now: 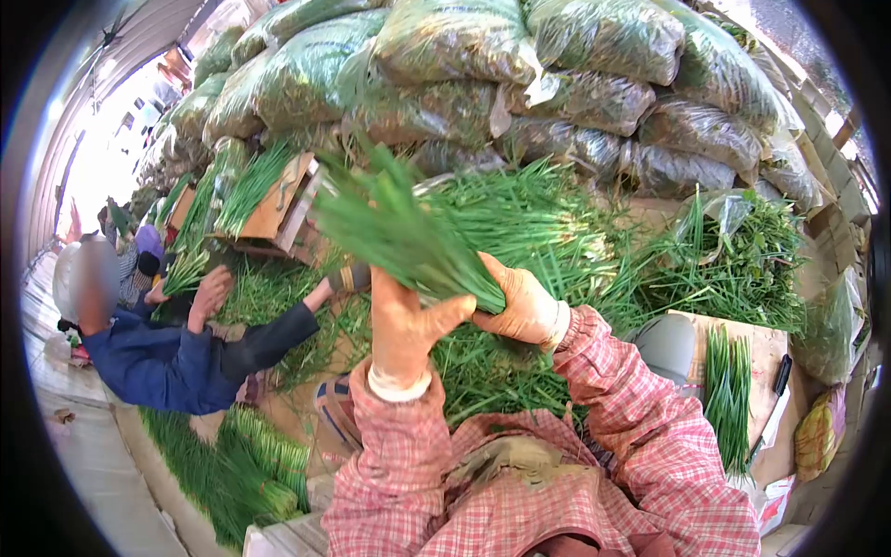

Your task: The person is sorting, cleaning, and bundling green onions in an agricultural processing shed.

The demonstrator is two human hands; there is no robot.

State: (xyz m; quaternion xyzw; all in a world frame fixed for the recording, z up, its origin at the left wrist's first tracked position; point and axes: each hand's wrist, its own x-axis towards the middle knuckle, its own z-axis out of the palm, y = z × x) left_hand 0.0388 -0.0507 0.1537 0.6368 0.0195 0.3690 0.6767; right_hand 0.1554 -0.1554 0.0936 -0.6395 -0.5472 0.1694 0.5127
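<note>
A bunch of chives (422,237) is held up in front of me, its leaf ends blurred and pointing to the upper left. My right hand (524,302), in a pale orange glove, is closed round the stem end. My left hand (404,325), gloved alike, grips the bunch from below with the thumb along the stems; its fingers are partly hidden behind the leaves. Beneath and beyond both hands spreads a heap of loose chives (520,218). To my right, a small bundle of chives (728,390) lies on a wooden board (767,357).
Stacked, stuffed plastic sacks (455,46) form a wall ahead. A black-handled knife (782,376) lies at the board's right edge. On the left sits a co-worker (176,357) in blue, holding greens. Tied chive bundles (251,464) lie lower left, near a wooden crate (278,200).
</note>
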